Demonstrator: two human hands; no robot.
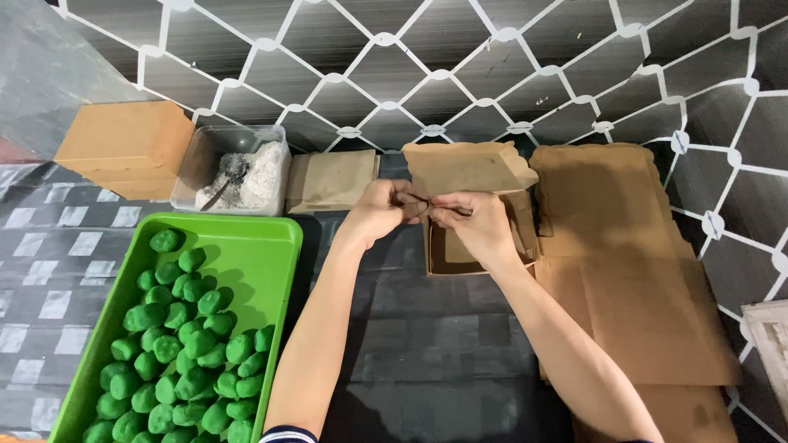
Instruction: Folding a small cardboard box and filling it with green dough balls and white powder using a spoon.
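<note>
Nearest, at seven o'clock, a green tray holds green dough balls. Past it, near centre, the left hand and right hand pinch the front flap of a small brown cardboard box, fingers closed on it; folding looks underway. Flat cardboard sheets lie at three o'clock. The flap probably needs tucking in.

Tray left, balls in it; tub behind tray; open box centre; flat cardboard right
</note>
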